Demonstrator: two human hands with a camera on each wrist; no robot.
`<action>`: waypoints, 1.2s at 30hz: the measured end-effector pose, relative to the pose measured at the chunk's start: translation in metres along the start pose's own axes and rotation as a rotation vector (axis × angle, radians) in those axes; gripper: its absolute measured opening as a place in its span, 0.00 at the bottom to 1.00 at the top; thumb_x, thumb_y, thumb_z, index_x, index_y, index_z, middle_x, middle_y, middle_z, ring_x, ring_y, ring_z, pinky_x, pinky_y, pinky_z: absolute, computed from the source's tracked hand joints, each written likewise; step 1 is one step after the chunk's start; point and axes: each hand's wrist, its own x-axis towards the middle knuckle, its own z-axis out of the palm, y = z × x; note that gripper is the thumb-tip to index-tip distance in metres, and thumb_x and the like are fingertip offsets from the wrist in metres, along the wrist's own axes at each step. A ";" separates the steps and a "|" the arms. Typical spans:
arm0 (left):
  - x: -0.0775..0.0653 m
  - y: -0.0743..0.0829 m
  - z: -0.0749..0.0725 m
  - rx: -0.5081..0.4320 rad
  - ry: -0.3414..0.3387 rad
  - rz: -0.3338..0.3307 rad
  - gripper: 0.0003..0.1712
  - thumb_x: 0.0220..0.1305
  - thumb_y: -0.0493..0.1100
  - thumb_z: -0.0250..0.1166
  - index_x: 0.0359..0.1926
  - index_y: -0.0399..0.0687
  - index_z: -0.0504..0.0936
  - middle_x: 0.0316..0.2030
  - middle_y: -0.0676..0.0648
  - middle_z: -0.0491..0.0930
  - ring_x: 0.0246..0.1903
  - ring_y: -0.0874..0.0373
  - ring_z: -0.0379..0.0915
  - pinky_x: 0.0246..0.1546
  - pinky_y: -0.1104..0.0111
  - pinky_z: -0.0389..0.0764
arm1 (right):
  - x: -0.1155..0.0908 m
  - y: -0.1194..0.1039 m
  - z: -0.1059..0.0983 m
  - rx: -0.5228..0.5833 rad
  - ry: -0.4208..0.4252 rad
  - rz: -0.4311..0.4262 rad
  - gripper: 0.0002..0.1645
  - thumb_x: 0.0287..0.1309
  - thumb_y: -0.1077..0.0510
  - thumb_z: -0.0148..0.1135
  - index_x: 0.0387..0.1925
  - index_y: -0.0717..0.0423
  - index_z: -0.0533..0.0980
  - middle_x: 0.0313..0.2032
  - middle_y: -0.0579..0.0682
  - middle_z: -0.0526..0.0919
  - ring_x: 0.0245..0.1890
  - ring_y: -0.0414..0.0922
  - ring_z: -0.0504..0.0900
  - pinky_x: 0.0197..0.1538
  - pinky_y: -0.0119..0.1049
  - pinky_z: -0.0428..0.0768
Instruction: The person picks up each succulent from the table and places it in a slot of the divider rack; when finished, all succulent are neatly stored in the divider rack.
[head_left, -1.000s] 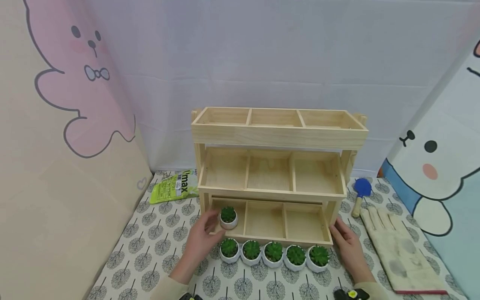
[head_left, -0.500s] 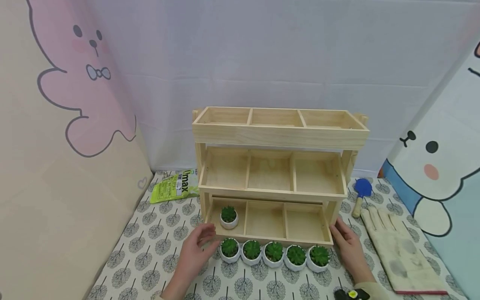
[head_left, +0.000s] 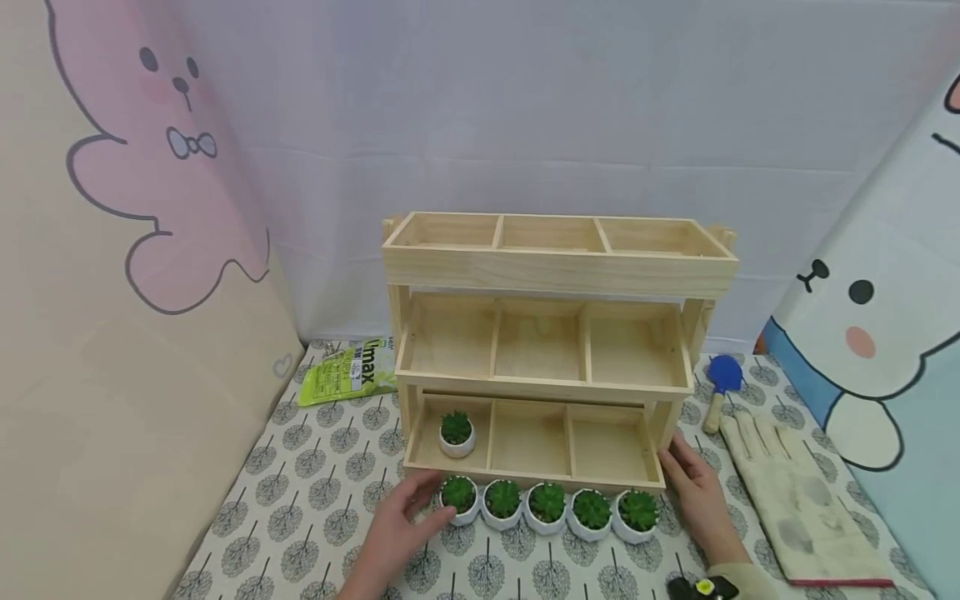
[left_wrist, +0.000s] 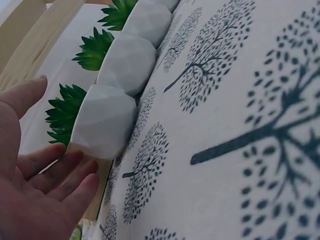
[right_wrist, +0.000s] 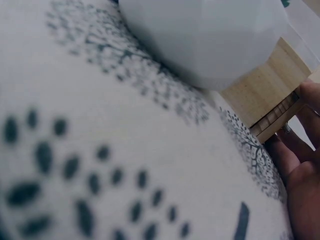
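Observation:
In the head view my left hand (head_left: 401, 525) is beside the leftmost potted succulent (head_left: 459, 497) of the front row. Its thumb and fingers are spread to either side of that white faceted pot (left_wrist: 105, 122), with a gap showing in the left wrist view. My right hand (head_left: 697, 492) grips the lower right corner of a three-tier wooden shelf (head_left: 558, 275). The right wrist view shows the thumb and fingers at the wood's edge (right_wrist: 270, 85). Another potted succulent (head_left: 456, 433) stands upright in the bottom tier's left compartment.
Several more succulents, such as the right-end one (head_left: 636, 515), line up before the shelf. A green bag (head_left: 348, 373) lies at back left. On the right are a blue scoop (head_left: 724, 375) with a wooden handle and cream gloves (head_left: 802, 508). The tablecloth (head_left: 285, 525) has tree prints.
My left hand has withdrawn from the succulent in the bottom tier and come forward to the leftmost pot of the row. My right hand has stayed at the shelf's corner.

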 end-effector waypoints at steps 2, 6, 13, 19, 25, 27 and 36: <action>-0.001 -0.002 0.002 0.020 -0.012 0.005 0.36 0.59 0.48 0.79 0.67 0.47 0.77 0.65 0.40 0.76 0.65 0.41 0.73 0.65 0.59 0.75 | 0.000 0.000 0.000 0.002 0.000 -0.001 0.38 0.80 0.42 0.50 0.83 0.45 0.53 0.78 0.61 0.57 0.76 0.60 0.58 0.57 0.17 0.71; -0.002 -0.003 0.007 0.043 -0.014 0.023 0.38 0.57 0.48 0.81 0.68 0.51 0.77 0.66 0.42 0.75 0.66 0.42 0.72 0.66 0.59 0.73 | -0.001 -0.001 0.000 0.007 -0.003 0.003 0.39 0.80 0.42 0.51 0.83 0.46 0.54 0.79 0.61 0.57 0.77 0.57 0.58 0.58 0.17 0.70; -0.002 -0.008 0.013 0.068 0.001 0.043 0.39 0.55 0.46 0.82 0.68 0.52 0.77 0.66 0.44 0.75 0.67 0.43 0.71 0.67 0.58 0.73 | -0.001 -0.002 0.000 0.010 -0.007 0.006 0.39 0.80 0.42 0.50 0.83 0.46 0.53 0.78 0.62 0.57 0.77 0.57 0.58 0.58 0.17 0.70; -0.001 -0.012 0.016 0.103 0.012 0.033 0.40 0.54 0.44 0.83 0.68 0.50 0.77 0.64 0.45 0.74 0.66 0.46 0.72 0.66 0.61 0.74 | -0.001 -0.002 0.000 -0.008 0.001 0.008 0.39 0.80 0.42 0.50 0.83 0.46 0.54 0.78 0.61 0.58 0.76 0.59 0.59 0.58 0.16 0.70; -0.002 -0.011 0.020 0.142 0.028 0.021 0.41 0.53 0.42 0.83 0.68 0.49 0.76 0.62 0.46 0.74 0.64 0.49 0.74 0.66 0.61 0.74 | -0.001 -0.003 0.001 -0.003 0.009 0.009 0.38 0.80 0.42 0.51 0.82 0.46 0.55 0.78 0.60 0.59 0.75 0.60 0.60 0.57 0.17 0.71; -0.002 -0.010 0.020 0.153 0.036 0.031 0.42 0.52 0.42 0.83 0.67 0.48 0.76 0.62 0.46 0.75 0.63 0.49 0.74 0.66 0.59 0.75 | -0.001 -0.004 0.001 0.004 0.008 0.009 0.38 0.80 0.42 0.51 0.82 0.46 0.55 0.78 0.59 0.59 0.75 0.59 0.60 0.57 0.17 0.71; -0.001 -0.009 0.023 0.170 0.059 0.058 0.40 0.53 0.40 0.83 0.66 0.46 0.76 0.61 0.45 0.76 0.60 0.48 0.77 0.63 0.56 0.77 | -0.002 -0.006 0.000 0.006 0.005 -0.004 0.37 0.80 0.44 0.51 0.82 0.47 0.55 0.78 0.60 0.59 0.75 0.52 0.61 0.57 0.17 0.71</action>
